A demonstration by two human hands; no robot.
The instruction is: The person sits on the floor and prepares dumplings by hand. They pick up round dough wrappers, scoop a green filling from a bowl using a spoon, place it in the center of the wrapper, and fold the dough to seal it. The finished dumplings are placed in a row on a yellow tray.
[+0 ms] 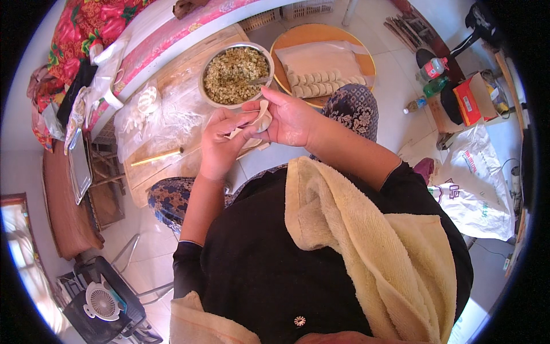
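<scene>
Towel (366, 246) at 4 o'clock, remotely I saw L hand (220, 139) & R hand (292, 119) holding dough (263, 119), prob. to steady it, bowl (220, 104) handy at 11.

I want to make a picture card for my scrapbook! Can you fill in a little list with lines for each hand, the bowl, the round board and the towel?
Left hand: thumb and fingers on a white piece of dough
Right hand: against the dough's other side; its exact grip is hard to see
Bowl: metal, with chopped filling and a spoon
Round board: orange-brown, bearing a white sheet and rows of dumplings
Towel: pale yellow, draped over the person's black top
</scene>
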